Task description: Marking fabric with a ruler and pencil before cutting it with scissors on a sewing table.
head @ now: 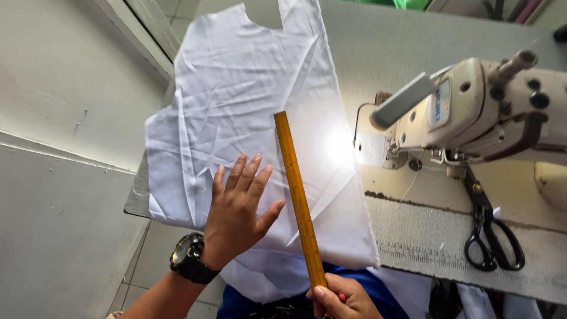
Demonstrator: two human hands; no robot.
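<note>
The right hand, at the near edge, is closed around the near end of a wooden ruler, which lies lengthwise on the white fabric piece and points far. The left hand, fingers spread wide, presses flat on the fabric just left of the ruler. Right of the fabric stand a sewing machine and black scissors on the table.

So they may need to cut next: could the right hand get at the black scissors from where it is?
Probably yes: the right hand grips the wooden ruler, but bare table lies between it and the scissors.
</note>
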